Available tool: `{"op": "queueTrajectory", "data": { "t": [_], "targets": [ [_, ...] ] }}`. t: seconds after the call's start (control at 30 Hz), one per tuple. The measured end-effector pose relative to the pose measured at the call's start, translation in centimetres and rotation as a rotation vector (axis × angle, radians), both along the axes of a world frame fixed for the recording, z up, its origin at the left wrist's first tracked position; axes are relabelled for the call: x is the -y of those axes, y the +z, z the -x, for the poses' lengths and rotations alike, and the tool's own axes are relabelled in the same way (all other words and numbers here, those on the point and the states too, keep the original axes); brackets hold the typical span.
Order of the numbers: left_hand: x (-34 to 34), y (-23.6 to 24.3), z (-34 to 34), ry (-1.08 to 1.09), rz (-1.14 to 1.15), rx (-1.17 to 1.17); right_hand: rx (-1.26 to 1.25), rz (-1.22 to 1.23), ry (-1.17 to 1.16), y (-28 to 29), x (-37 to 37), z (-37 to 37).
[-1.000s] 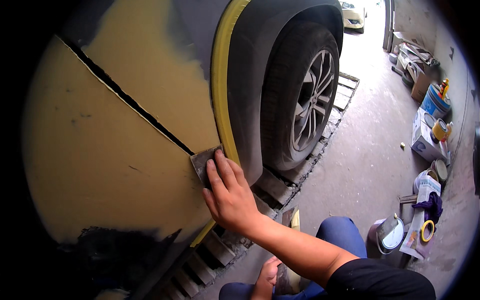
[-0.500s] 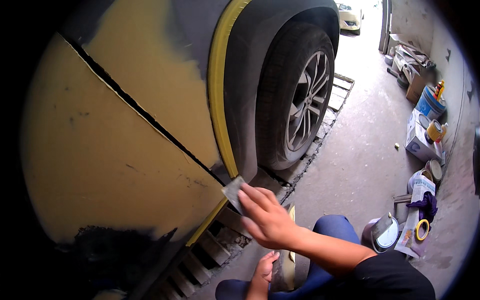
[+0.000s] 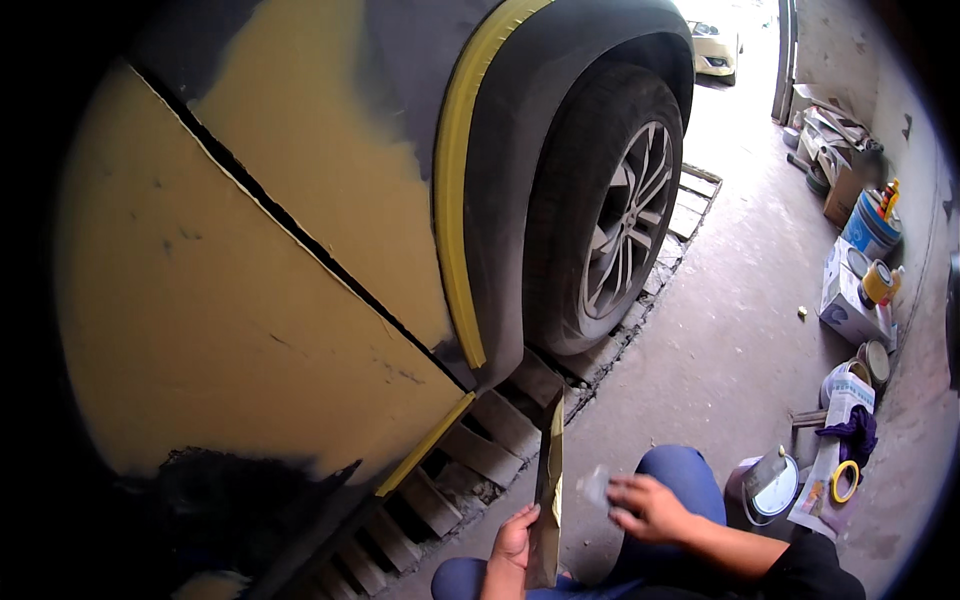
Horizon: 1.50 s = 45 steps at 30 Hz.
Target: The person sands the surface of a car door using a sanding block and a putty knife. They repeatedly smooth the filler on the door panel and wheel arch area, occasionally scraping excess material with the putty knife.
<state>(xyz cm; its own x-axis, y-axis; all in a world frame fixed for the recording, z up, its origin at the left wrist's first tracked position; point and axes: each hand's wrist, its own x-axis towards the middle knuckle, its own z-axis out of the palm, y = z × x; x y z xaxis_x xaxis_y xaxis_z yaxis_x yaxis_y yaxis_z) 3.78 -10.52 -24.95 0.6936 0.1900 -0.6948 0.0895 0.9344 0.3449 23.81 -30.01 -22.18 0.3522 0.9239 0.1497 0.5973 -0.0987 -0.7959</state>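
Note:
My left hand (image 3: 513,538) grips a flat, narrow mixing board (image 3: 543,560) held on edge, with yellow putty (image 3: 557,465) along one side. To its right, my right hand (image 3: 652,508) holds a small flat grey putty spreader (image 3: 595,487), blurred by motion and apart from the board. Ahead on the left is a car's side panel (image 3: 250,320) coated in yellow putty, with a dark slanting gap across it. Yellow masking tape (image 3: 453,230) follows the wheel arch, and another strip (image 3: 425,445) runs along the panel's lower edge. Neither hand touches the car.
The car's wheel (image 3: 610,210) stands beside slatted grating (image 3: 500,425). Along the right wall are an open paint can (image 3: 775,485), a tape roll (image 3: 845,482), a purple cloth (image 3: 855,432), a white box (image 3: 850,300) and a blue bucket (image 3: 870,228). Another car (image 3: 715,50) is outside the doorway.
My right hand has drawn back from the panel's lower corner, down and right, with the spreader. The board in my left hand has risen into fuller view. The view has shifted slightly.

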Motion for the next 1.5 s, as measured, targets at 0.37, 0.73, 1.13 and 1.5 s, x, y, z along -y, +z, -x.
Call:
{"op": "queueTrajectory", "data": {
  "t": [0.37, 0.73, 1.13, 1.5],
  "targets": [
    [2.2, -6.0, 1.8, -0.043, -0.019, -0.043, 0.400, -0.810, -0.325, 23.3, -22.2, -4.0],
    [2.4, -4.9, 2.3, -0.041, -0.064, -0.061, 0.408, -0.804, -0.498, 25.6, -26.8, -1.4],
    [2.0, -6.6, 2.5, -0.033, -0.026, -0.007, 0.310, -0.692, -0.339, 18.0, -25.7, 1.3],
    [1.4, -7.7, 3.2, -0.097, 0.088, 0.127, 0.177, -0.513, -0.196, 11.5, -22.6, 2.5]
  ]
}}
